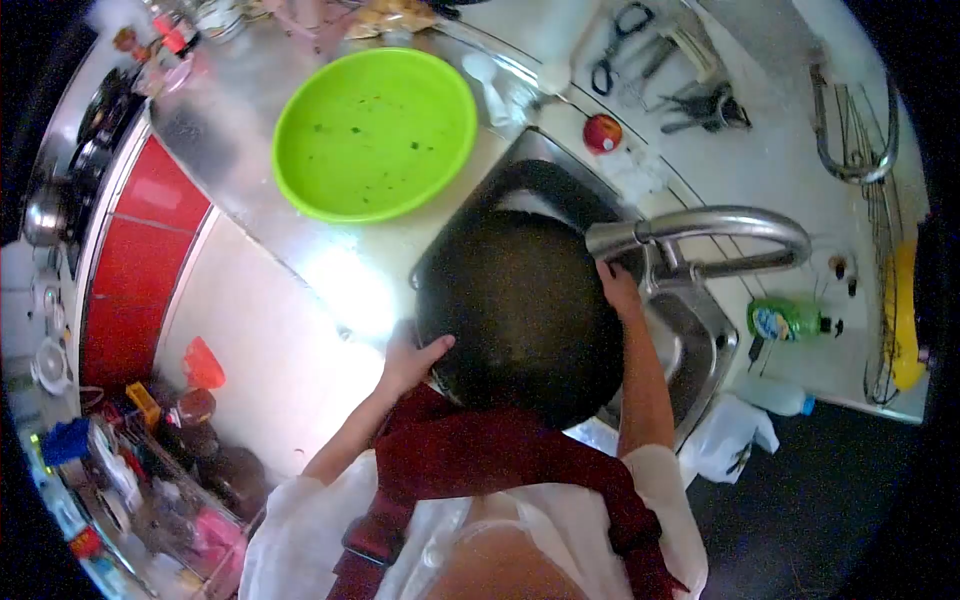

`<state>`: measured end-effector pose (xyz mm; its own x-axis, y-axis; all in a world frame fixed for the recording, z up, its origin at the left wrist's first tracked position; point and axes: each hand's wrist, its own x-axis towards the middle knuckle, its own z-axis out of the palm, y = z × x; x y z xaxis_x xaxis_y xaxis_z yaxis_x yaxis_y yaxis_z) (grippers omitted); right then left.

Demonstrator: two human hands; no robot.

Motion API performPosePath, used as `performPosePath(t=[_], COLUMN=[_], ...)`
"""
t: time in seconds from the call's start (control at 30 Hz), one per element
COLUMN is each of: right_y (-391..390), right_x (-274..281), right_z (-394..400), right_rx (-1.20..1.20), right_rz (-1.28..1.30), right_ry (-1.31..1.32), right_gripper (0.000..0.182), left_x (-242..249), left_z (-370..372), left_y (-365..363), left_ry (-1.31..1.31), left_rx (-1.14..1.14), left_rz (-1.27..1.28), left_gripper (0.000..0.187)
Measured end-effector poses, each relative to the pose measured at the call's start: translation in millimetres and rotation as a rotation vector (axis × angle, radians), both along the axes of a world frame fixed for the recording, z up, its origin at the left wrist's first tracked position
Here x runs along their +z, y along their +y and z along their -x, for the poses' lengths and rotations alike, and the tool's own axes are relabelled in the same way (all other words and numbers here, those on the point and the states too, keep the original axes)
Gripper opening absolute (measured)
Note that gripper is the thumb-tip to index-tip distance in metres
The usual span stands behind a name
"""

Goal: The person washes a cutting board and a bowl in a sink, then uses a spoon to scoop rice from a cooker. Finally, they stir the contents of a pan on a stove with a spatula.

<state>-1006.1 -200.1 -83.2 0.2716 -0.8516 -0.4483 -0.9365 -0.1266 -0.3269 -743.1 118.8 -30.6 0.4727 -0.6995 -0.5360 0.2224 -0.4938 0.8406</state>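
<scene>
A large dark wok [520, 315] covers much of the sink [675, 335], close in front of my body. My left hand [413, 362] grips its left edge, thumb lying over the rim and the other fingers hidden beneath. On the far right side, my right hand [620, 288] is closed on the rim, just below the spout of the steel faucet [720, 225]. The faucet head overlaps the wok's upper right edge in this view.
A green basin [375, 135] with dark bits in it sits on the counter, beside a white spoon [487, 88]. Behind the sink are a red round item [602, 133] and scissors [620, 48]. A green soap bottle [785, 320] lies right of the faucet.
</scene>
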Motion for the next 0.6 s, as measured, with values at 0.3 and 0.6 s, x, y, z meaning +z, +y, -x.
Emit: performPosePath(t=[0.3,0.6], right_y=[44.0,101.1], right_x=[41.9,48.6], right_z=[-7.1,-48.3], right_rx=[-0.142,-0.109], right_rz=[0.053,0.015], right_ry=[-0.064,-0.153], right_gripper=[0.086,0.086], left_x=[49.7,59.9], left_z=[-9.5,-35.0], left_y=[38.7,107.0], left_ry=[-0.153,-0.114], left_rx=[-0.030,0.016], left_rz=[0.084,0.028], left_gripper=[0.069,0.068])
